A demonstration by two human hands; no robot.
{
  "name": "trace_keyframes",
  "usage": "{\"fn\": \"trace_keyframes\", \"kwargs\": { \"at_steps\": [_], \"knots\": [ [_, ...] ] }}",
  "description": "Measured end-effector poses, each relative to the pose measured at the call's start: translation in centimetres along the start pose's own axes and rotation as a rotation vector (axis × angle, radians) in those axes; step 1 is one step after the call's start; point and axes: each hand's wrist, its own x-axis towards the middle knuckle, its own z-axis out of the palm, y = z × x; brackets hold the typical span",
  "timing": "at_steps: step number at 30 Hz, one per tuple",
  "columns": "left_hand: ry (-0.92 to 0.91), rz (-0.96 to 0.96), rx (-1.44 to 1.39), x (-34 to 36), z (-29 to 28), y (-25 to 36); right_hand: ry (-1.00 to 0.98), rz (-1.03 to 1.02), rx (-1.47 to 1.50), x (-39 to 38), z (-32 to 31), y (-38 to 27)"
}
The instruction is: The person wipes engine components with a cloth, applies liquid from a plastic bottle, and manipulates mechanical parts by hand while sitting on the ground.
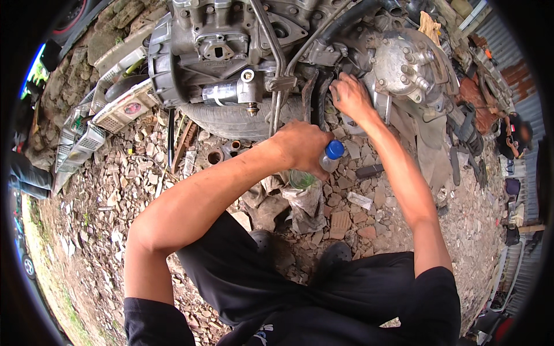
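Observation:
My left hand [306, 145] is closed in front of the engine, its grip partly hidden. A clear plastic bottle with a blue cap [334, 149] shows beside its fingertips and thumb. Whether the bottle is in the grip or behind it I cannot tell. A dark, rusty bar [310, 95] runs up from the knuckles. Curled fingers of my right hand [350, 97] reach in at the engine's lower edge, next to dark curved strips [321, 98]; what they pinch is hidden. The greasy grey engine [222, 43] fills the top of the view, with a round, bolted metal housing [401, 66] at right.
A worn tyre [231, 120] lies under the engine. A cylindrical filter [222, 93] juts out at the front. Broken stones and tile pieces [340, 224] cover the ground, with a dirty cloth [306, 209] near my feet. Plastic crates [124, 106] stand at left; another person [513, 135] is far right.

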Motion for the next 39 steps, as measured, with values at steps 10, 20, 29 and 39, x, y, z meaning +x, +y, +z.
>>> {"fn": "trace_keyframes", "kwargs": {
  "at_steps": [10,20,29,39],
  "knots": [
    [-0.014,-0.027,-0.006,-0.1,-0.1,0.2,-0.170,0.098,-0.053,0.4,-0.3,-0.7],
    [-0.030,-0.037,-0.007,-0.3,-0.1,0.2,-0.005,0.005,0.106,2.4,0.8,1.2],
    [-0.037,-0.063,0.027,-0.7,-0.3,0.8,0.185,-0.025,0.197,3.8,-0.4,1.1],
    [-0.045,-0.040,0.031,-0.2,-0.2,1.2,0.222,-0.085,0.044,1.7,1.4,3.4]
  ]
}}
